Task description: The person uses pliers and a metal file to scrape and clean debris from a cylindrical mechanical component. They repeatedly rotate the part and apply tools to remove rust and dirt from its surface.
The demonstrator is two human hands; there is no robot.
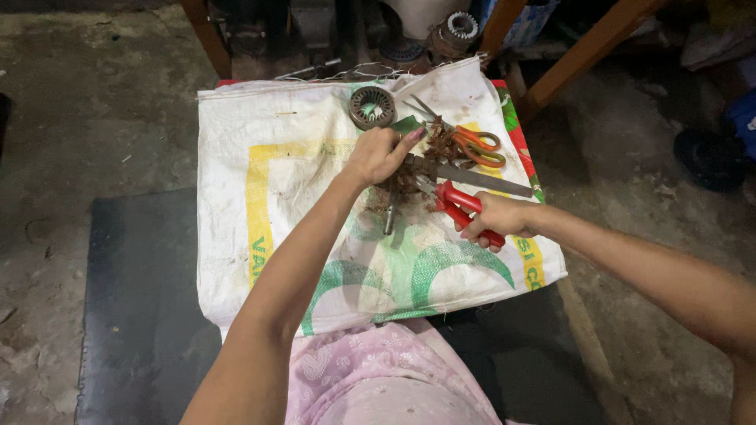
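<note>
Cutting step is proceeding: right hand is gripping red-handled pliers, left hand is clamping tangled copper wire on the woven sack; next squeeze likely needs steadier hold.

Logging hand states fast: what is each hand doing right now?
Left hand: closed on a tangle of brown wire.
Right hand: closed on the red-handled pliers.

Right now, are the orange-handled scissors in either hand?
No: the orange-handled scissors lie on the sack; the right hand grips red-handled pliers.
</note>
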